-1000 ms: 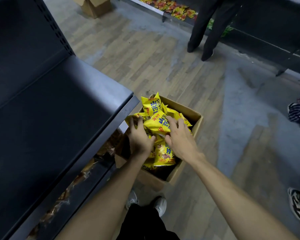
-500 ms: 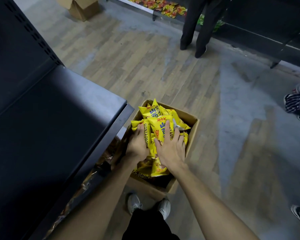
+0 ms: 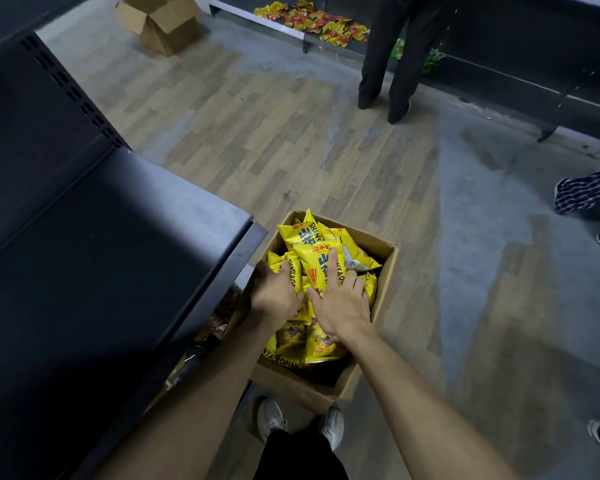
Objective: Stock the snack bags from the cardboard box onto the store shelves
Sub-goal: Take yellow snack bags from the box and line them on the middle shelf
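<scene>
The glossy yellow plastic snack bags (image 3: 321,271) are heaped in the open brown cardboard box (image 3: 385,292) on the floor, just beside the front edge of the dark metal store shelf (image 3: 118,254). Both hands are in the box: the left hand (image 3: 277,295) curls round the left side of the bundle, and the right hand (image 3: 340,303) lies spread, fingers straight, on the top bag. The bags are probably light, air-filled, slippery and crushable; clamp the bundle from both sides, without squeezing.
</scene>
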Demonstrator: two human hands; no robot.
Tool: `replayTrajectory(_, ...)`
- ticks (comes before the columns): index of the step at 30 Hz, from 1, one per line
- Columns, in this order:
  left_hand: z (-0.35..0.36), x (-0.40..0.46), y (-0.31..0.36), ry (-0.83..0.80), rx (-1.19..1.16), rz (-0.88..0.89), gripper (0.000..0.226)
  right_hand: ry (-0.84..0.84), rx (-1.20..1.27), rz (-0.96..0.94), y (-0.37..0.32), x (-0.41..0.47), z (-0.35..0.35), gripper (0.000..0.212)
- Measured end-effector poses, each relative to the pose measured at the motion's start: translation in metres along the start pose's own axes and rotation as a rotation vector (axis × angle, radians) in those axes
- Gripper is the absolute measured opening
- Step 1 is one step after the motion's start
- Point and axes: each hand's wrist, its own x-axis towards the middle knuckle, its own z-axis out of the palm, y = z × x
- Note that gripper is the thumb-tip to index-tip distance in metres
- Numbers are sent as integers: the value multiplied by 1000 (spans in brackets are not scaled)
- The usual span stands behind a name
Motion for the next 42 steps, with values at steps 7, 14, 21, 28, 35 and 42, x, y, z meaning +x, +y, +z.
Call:
replayTrajectory(7,-12,-13,-4,30,-242,-1,86,108,-167,-132,7,-14,-22,76)
replayTrajectory(14,-30,-73,-4,214,-217,97,79,161,-57,-224,16,-38,-63,70)
replayTrajectory(21,-70,-140,-8,366,-103,121,73,240,-73,-392,5,-71,-116,68)
replayTrajectory(28,-118,-244,-53,602,-223,-44,74,328,-35,-655,-67,-122,-165,64)
replayTrajectory(35,-120,-383,-145,783,-212,-317,76,340,-19,-930,-147,-235,-156,61)
replayTrajectory(42,-82,-514,-201,935,-252,-539,69,354,44,-1129,-179,-358,-132,59)
